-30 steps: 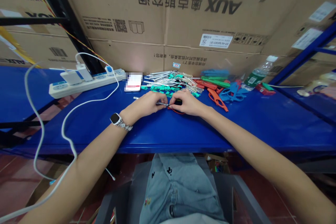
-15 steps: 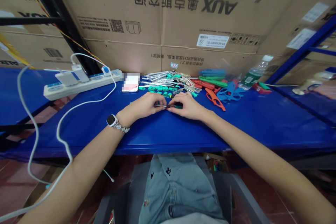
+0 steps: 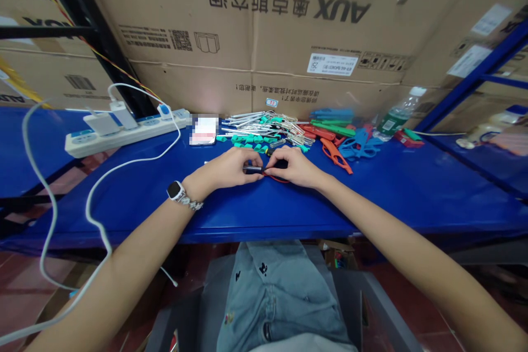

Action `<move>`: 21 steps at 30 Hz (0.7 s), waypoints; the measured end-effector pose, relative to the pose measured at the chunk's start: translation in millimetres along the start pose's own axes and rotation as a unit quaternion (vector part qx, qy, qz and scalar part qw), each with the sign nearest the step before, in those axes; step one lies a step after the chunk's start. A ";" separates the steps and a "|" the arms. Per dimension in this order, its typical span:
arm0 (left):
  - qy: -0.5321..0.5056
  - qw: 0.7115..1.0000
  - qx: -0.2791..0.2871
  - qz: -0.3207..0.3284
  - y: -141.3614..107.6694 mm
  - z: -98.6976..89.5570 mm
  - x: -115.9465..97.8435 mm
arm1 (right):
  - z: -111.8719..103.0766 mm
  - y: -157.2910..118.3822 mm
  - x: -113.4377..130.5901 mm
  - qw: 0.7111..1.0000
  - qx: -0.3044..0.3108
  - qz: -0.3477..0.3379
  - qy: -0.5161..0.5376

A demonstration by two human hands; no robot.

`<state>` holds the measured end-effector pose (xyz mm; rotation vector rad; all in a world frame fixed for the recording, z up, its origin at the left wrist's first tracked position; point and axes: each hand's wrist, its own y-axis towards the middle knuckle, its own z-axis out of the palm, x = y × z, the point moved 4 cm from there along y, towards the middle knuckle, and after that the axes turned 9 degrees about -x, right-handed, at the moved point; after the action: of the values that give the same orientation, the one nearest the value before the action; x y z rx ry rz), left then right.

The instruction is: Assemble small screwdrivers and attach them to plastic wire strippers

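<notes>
Over the blue table, my left hand (image 3: 241, 165) is closed in a pinch around a slim silver metal tube (image 3: 253, 169). My right hand (image 3: 295, 166) meets it fingertip to fingertip, pinched at the tube's dark right end. What exactly those right fingers grip is too small to make out. A thin red strand (image 3: 277, 179), like a wire, curves out below the right fingers. Just beyond the hands lie several green plastic clips (image 3: 249, 139), a heap of silver rods (image 3: 251, 119) and short clear tubes (image 3: 297, 131).
Orange plastic handles (image 3: 336, 155) and blue ones (image 3: 361, 146) lie to the right, near a green-labelled bottle (image 3: 394, 118). A phone (image 3: 204, 130) and a white power strip (image 3: 127, 133) with trailing cable are at left. A large cardboard box (image 3: 247, 38) stands behind.
The red strand now bows out below my right hand, where only a small red bit showed before. The silver tube shows more clearly; both hands stay nearly in place.
</notes>
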<state>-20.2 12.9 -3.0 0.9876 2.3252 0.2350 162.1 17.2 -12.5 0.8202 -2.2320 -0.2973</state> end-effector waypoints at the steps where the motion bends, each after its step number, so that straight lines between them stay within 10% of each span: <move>1: 0.011 1.000 0.002 -0.006 -0.2 1.3 -0.7 | 0.2 0.0 -0.4 1.000 -0.004 0.002 0.002; 21: 0.065 0.998 -0.003 -0.008 -0.6 10.9 -1.7 | -3.0 -14.8 14.7 0.988 0.014 -0.111 -0.109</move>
<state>-13.3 10.6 -11.2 0.9765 2.4472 0.3086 163.3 -3.5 -8.6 1.1010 -2.3511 -0.4827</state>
